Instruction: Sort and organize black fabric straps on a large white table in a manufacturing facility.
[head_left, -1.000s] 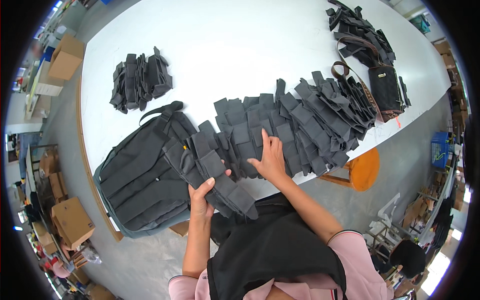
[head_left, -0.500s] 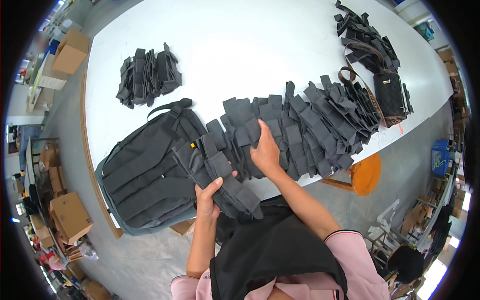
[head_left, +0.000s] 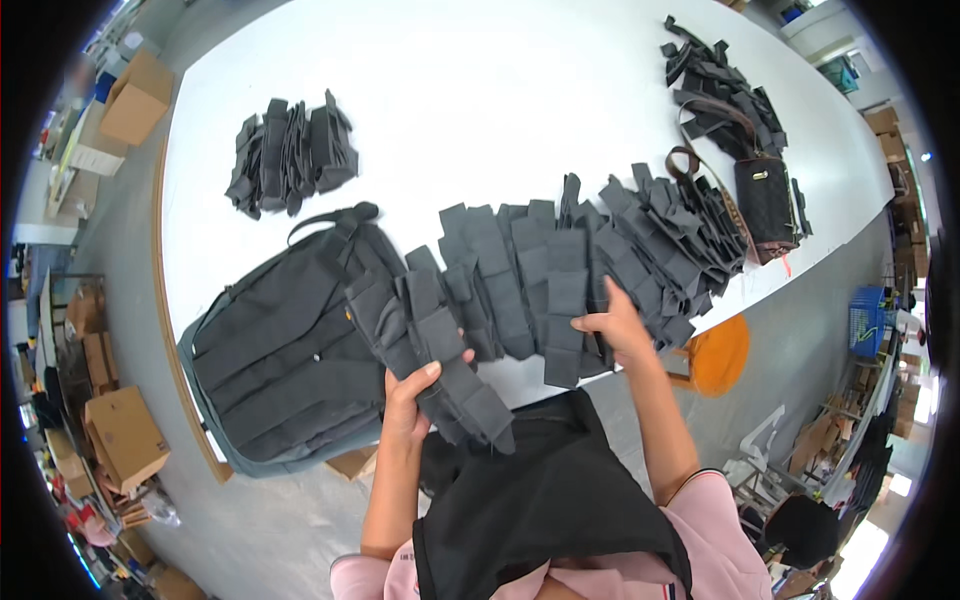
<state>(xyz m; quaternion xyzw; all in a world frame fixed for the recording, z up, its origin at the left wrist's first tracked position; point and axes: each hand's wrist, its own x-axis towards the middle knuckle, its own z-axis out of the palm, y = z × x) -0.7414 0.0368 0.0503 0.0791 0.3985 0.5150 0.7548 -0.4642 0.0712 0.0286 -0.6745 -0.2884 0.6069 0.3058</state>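
My left hand (head_left: 408,398) is wrapped round a bundle of dark grey fabric strips (head_left: 440,335), thumb on top, held above the table edge. The strips look flat and folded into segments. My right hand (head_left: 622,325) rests at the near side of a long row of similar strips (head_left: 490,250). Its thumb and forefinger are spread apart, the thumb touching the edge of one strip (head_left: 565,310) that reaches nearer than its neighbours. The other right fingers are partly hidden. Left of the held bundle lies a dark grey backpack (head_left: 290,345).
A smaller pile of strips (head_left: 290,155) lies at the far left of the white table (head_left: 500,90). Another pile (head_left: 730,90) and a dark handbag (head_left: 770,205) with a strap lie at the right. An orange stool (head_left: 720,355) stands by the near right edge.
My right hand has moved right and nearer along the row, its forefinger no longer on the middle strips. One strip now lies nearer the front edge. The left hand keeps its bundle.
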